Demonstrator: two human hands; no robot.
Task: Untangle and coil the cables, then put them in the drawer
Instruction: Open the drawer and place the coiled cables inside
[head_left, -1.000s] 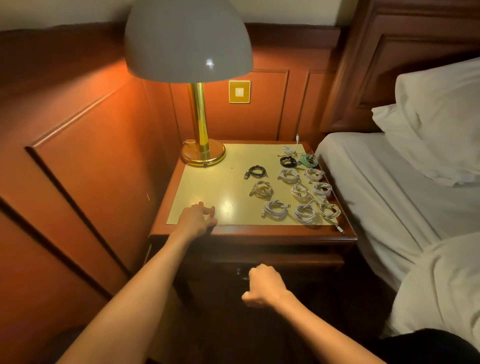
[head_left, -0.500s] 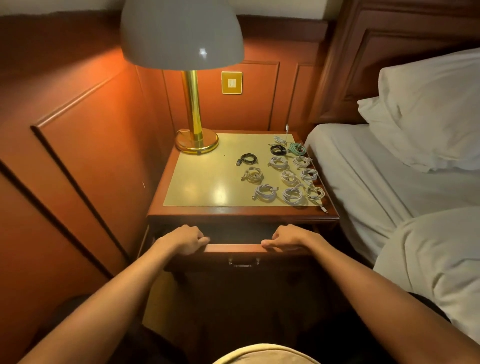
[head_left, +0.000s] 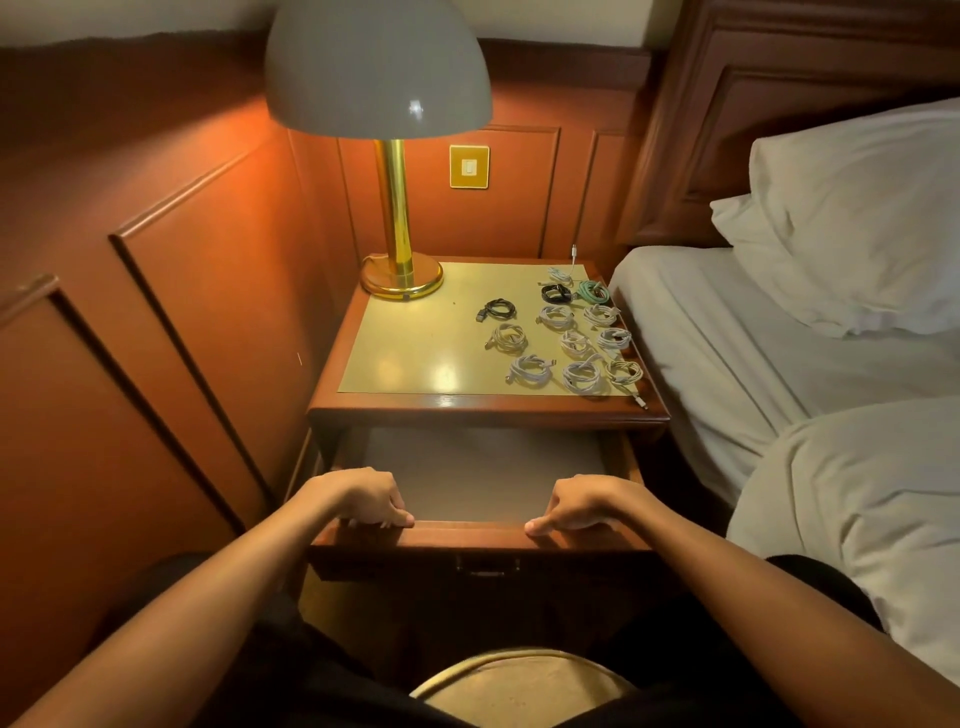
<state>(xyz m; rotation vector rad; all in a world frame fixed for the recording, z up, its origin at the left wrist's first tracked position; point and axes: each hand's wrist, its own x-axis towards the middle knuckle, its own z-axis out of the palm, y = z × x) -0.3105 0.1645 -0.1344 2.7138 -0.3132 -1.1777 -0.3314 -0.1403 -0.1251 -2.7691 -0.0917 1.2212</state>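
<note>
Left hand (head_left: 363, 496) and right hand (head_left: 576, 501) each grip the drawer (head_left: 467, 534) front rim, fingers curled over. Advise even, level pull; coiled cables (head_left: 574, 343) lie on the bench (head_left: 415, 353) behind it.

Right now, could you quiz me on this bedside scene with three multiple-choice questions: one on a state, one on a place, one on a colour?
1. The drawer is: A shut; B pulled open; C taken right out.
2. The coiled cables lie: A in the drawer; B on the floor; C on the nightstand top.
3. The lamp stem is: A gold; B black; C white.

Answers:
1 B: the left hand and right hand grip its front edge, and its bare inside shows.
2 C: all the coils sit on the right part of the top, none in the drawer.
3 A: the stem shines gold under the grey shade.
</note>
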